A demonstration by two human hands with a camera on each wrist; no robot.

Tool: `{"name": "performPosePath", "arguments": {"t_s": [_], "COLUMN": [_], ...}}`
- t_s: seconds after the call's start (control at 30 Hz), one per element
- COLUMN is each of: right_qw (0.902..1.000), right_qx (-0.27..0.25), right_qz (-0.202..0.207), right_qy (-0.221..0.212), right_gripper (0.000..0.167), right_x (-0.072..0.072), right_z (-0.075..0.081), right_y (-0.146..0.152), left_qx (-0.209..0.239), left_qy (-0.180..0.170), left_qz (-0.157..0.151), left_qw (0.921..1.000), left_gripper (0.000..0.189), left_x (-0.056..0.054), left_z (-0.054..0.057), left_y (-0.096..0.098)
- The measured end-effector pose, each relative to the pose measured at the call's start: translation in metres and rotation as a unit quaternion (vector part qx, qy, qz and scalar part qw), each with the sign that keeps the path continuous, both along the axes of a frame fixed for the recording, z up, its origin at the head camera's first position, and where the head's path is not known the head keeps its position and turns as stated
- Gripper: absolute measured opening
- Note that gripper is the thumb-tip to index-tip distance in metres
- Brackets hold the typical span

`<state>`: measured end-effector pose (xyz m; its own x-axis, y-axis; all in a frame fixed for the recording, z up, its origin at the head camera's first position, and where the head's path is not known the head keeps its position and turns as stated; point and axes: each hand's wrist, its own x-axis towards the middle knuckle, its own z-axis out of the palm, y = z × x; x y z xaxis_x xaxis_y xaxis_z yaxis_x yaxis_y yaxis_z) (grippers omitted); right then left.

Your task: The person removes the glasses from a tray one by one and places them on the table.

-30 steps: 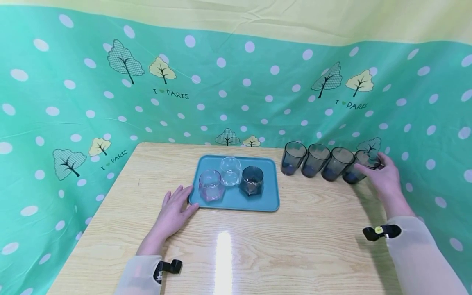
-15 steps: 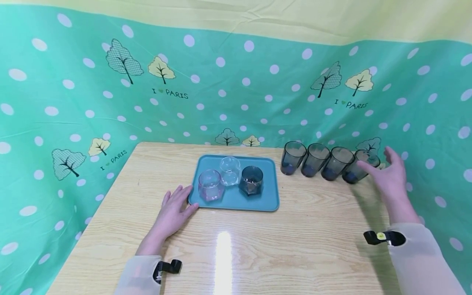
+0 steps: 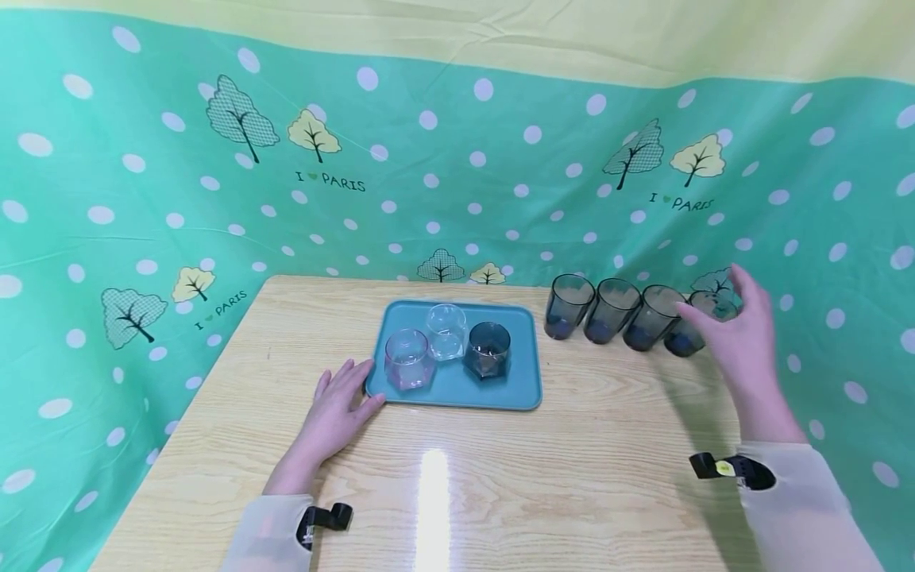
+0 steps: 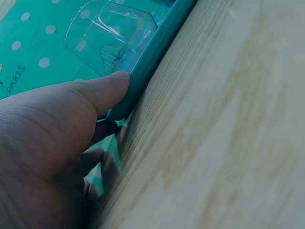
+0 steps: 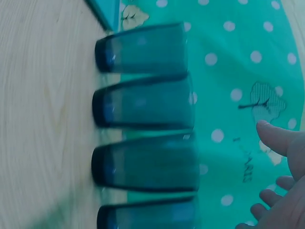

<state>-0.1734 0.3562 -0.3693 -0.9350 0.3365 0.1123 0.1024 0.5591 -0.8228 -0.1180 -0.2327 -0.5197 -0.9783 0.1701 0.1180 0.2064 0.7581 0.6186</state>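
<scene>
My left hand rests at the front left corner of a blue tray, its thumb against the tray's edge in the left wrist view. Three short faceted glasses stand upright on the tray: a pinkish one, a clear one and a dark grey one. My right hand is raised at the right end of a row of several tall smoky tumblers. Its thumb and fingers are spread apart with nothing between them. In the head view it partly covers the rightmost tumbler.
The tumblers stand close side by side along the back right of the wooden table. A green dotted curtain hangs behind the table and along both sides. Light reflects off the table's front middle.
My right hand has come away from the rightmost tumbler's rim, shifted right, then moved back left above it with fingers spread. The left hand, tray and glasses have stayed put.
</scene>
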Motion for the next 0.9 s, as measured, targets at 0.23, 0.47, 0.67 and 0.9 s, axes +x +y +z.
{"name": "performPosePath", "arguments": {"t_s": [0.23,0.47,0.67,0.9], "right_qw": [0.9996,0.9969,0.9944,0.9916], "right_qx": [0.001,0.013,0.008,-0.008], "right_qz": [0.014,0.029,0.04,0.061], "right_qy": [0.026,0.072,0.098,0.114], "right_gripper": [0.106,0.103,0.1,0.099], "right_x": [0.002,0.006,0.008,0.01], "right_z": [0.004,0.005,0.004,0.001], "right_y": [-0.027,-0.054,-0.075,-0.098], "left_qx": [-0.001,0.0,-0.001,0.0], "left_qy": [0.0,0.0,0.001,0.004], "left_qz": [-0.001,-0.003,-0.002,-0.002], "left_qw": [1.0,1.0,1.0,1.0], "left_gripper": [0.073,0.073,0.073,0.073], "left_x": [-0.001,-0.001,-0.001,0.0], "left_z": [0.001,0.002,0.002,0.0], "left_y": [0.001,0.001,0.001,0.001]}}
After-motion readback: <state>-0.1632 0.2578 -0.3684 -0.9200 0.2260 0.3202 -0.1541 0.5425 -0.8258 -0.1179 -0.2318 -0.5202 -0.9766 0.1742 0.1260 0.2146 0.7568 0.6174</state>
